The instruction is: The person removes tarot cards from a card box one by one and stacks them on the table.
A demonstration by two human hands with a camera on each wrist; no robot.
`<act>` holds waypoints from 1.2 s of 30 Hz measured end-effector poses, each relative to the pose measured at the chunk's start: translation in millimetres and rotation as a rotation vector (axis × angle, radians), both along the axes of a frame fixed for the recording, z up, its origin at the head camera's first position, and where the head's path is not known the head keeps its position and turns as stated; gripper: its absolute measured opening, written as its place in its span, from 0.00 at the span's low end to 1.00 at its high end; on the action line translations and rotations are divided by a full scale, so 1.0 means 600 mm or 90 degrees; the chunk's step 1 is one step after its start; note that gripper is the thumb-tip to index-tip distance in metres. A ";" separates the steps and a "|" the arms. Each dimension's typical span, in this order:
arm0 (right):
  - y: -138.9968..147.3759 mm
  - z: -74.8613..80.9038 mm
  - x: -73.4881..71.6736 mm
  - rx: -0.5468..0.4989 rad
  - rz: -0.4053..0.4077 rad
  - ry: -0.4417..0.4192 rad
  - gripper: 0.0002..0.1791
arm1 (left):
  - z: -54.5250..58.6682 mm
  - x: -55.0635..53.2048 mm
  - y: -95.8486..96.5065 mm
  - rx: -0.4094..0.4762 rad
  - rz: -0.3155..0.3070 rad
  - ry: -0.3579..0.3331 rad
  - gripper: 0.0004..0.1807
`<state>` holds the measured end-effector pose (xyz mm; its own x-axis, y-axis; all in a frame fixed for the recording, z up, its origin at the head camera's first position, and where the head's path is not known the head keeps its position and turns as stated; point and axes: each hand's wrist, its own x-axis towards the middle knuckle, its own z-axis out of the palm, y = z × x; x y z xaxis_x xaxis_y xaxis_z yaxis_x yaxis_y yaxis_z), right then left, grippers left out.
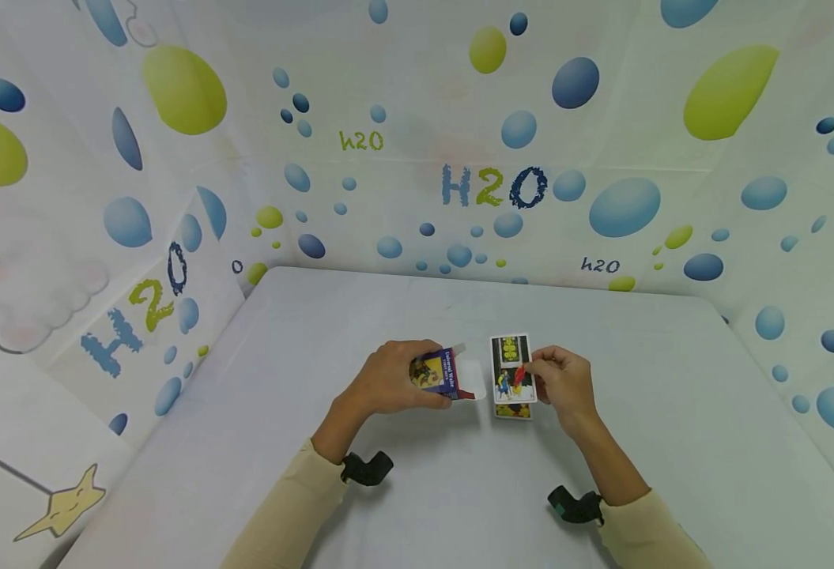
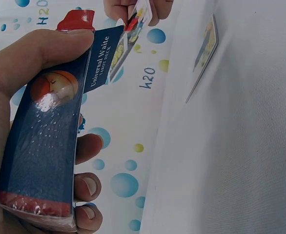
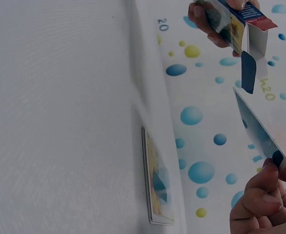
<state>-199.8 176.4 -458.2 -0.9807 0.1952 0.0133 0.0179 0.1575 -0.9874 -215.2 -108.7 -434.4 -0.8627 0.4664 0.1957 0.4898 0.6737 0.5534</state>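
My left hand grips a dark blue tarot deck box with its thumb along one edge and its fingers around the other side. The box lies sideways in the hand, flaps open toward the right. "Universal Waite Tarot Deck" is printed on it. Whether cards are inside cannot be seen. Between thumb and fingers, my right hand pinches a tarot card by its right edge, picture up. Below that card, a thin stack of cards lies on the table, mostly covered in the head view.
A white cloth covers the table. Behind it and at both sides hangs a white curtain with blue and green dots and "H2O" lettering. Each wrist wears a black camera mount, one on the left and one on the right.
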 end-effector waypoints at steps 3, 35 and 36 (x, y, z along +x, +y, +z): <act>0.001 -0.003 -0.001 0.009 -0.001 -0.014 0.08 | 0.001 0.001 0.000 0.002 0.000 -0.003 0.42; 0.014 -0.041 -0.020 0.147 0.021 -0.126 0.10 | -0.004 -0.002 0.002 0.007 -0.001 0.002 0.41; 0.014 -0.043 -0.020 0.155 0.021 -0.127 0.09 | -0.003 -0.002 0.002 0.008 -0.001 0.001 0.41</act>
